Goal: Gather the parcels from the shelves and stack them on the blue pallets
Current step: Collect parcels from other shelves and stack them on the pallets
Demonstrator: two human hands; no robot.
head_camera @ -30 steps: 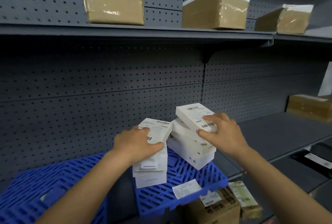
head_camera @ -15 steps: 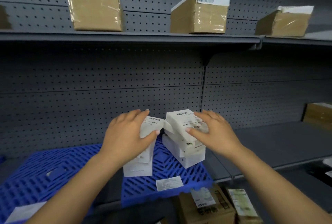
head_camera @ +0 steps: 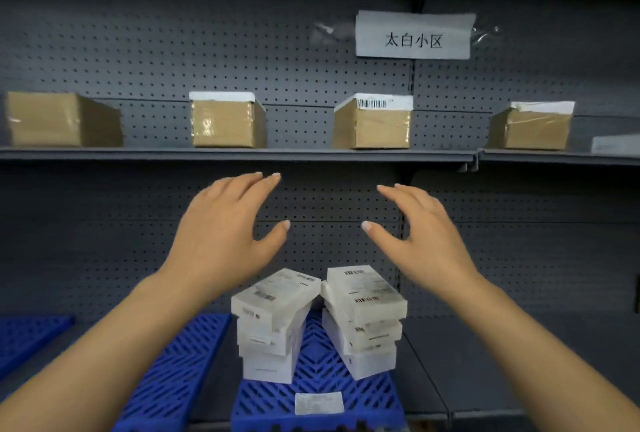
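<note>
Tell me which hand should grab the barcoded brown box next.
Right hand, probably: it is open, holds nothing and sits almost under the barcoded box. The left hand, also open, is nearer the next box.

Parcel depot: labelled pegboard shelving

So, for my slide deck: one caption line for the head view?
Both open hands, left hand and right hand, raised above two stacks of white parcels on a blue pallet.
</note>
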